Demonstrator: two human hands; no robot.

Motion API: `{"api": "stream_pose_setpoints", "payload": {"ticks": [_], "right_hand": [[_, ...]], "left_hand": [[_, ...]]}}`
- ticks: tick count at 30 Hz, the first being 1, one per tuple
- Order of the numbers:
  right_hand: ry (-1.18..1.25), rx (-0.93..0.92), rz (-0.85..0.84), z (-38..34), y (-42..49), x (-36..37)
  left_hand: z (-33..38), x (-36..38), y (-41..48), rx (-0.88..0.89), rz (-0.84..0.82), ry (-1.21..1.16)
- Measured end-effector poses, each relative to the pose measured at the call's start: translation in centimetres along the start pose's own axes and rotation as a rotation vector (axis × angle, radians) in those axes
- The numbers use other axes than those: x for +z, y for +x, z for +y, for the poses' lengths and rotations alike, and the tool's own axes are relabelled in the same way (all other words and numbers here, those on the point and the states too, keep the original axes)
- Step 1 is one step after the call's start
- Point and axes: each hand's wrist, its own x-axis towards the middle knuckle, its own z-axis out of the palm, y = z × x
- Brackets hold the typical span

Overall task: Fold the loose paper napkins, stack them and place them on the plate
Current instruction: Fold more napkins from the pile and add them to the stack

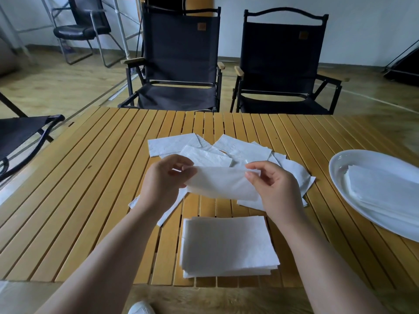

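Above the middle of the slatted wooden table (90, 177) I hold one white paper napkin (220, 183), folded over. My left hand (163, 180) pinches its left end and my right hand (274, 189) pinches its right end. Beyond my hands lies a loose pile of unfolded napkins (204, 148). Near the front edge sits a neat stack of folded napkins (226, 243). An oval white plate (340, 168) at the right edge holds another stack of folded napkins (383, 189).
Two black folding chairs (181, 64) stand behind the table's far edge. Part of another black chair (20, 137) shows at the left, and an office chair (84, 28) stands at the back left. A white shoe (141, 308) shows below the table.
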Motion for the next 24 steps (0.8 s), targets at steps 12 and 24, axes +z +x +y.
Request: {"api": "stream_pose_setpoints", "payload": {"ticks": [12,24], "right_hand": [[-0.145,-0.105,0.208,0.39,0.34,-0.04],[-0.020,-0.067,0.170,-0.13,0.26,-0.25]], "left_hand": [[-0.35,-0.28,0.04,0.105,0.088,0.092],[-0.25,-0.20,0.04,0.124,0.106,0.127]]}}
